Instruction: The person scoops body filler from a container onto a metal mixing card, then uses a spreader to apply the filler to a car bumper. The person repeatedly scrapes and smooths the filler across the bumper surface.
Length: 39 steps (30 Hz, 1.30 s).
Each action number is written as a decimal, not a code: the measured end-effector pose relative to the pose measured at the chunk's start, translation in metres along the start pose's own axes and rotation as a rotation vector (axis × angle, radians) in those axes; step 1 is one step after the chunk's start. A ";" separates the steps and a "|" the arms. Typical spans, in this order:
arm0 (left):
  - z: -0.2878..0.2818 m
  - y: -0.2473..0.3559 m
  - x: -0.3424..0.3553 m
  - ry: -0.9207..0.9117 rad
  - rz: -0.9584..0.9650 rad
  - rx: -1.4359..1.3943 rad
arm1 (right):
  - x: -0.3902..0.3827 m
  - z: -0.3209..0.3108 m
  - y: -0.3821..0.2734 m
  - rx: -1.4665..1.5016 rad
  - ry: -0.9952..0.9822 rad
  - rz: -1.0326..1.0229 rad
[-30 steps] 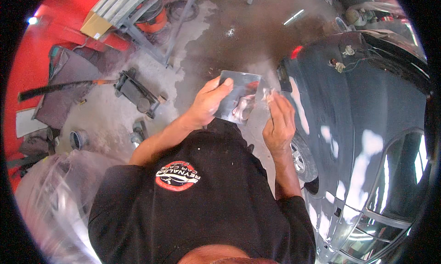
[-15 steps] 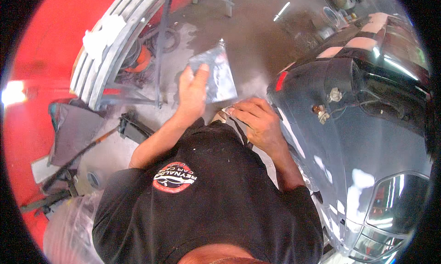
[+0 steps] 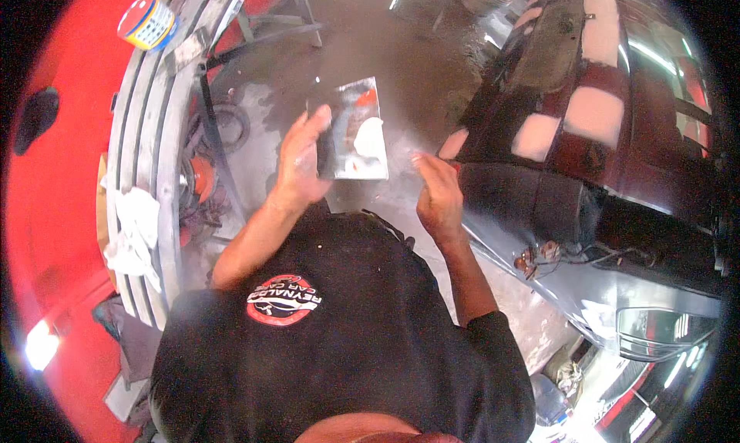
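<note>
My left hand (image 3: pixel 302 162) grips the left edge of a flat rectangular board (image 3: pixel 351 154) in front of my chest. A thick white blob of paste (image 3: pixel 371 137) lies on the board's right half, and an orange-red dab (image 3: pixel 365 98) sits near its top corner. To the right of the board, apart from it, my right hand (image 3: pixel 439 192) is raised with its fingers closed together. Whatever those fingers hold, if anything, is too small or hidden to make out.
On the right stands a dark car body (image 3: pixel 532 81) with pale patches and hanging lamp sockets (image 3: pixel 532 260). Slatted grey bench (image 3: pixel 127 154) at left carries a can (image 3: pixel 148 23) with a red lid and a crumpled white cloth (image 3: pixel 132 231). An orange tool (image 3: pixel 202 177) lies behind it.
My right hand has risen from low by my waist to beside the board. The board now faces up more, showing its paste. My view has shifted, bringing the can and the patched panels in.
</note>
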<state>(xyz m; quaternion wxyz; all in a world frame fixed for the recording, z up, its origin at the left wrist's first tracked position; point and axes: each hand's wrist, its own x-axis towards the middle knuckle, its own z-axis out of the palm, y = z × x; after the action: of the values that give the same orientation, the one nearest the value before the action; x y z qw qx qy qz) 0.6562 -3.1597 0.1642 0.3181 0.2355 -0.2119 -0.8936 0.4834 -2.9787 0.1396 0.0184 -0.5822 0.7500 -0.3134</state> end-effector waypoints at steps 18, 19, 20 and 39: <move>0.039 0.048 0.258 0.012 0.165 0.500 | 0.231 0.016 0.036 0.104 -0.120 -0.036; 0.045 0.060 0.277 0.058 0.193 0.465 | 0.244 0.013 0.045 0.148 -0.094 -0.021; 0.058 0.064 0.295 0.033 0.260 0.408 | 0.259 0.008 0.054 0.191 -0.069 -0.007; 0.154 0.067 0.558 -0.250 -0.044 0.698 | 0.476 -0.021 0.204 -0.055 0.018 0.122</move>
<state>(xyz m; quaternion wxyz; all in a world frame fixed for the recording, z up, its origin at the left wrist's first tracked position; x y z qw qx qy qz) 0.2187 -3.5445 0.1630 0.1709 0.2232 -0.5359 -0.7961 0.1467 -3.3655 0.2168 0.0151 -0.5327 0.7926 -0.2963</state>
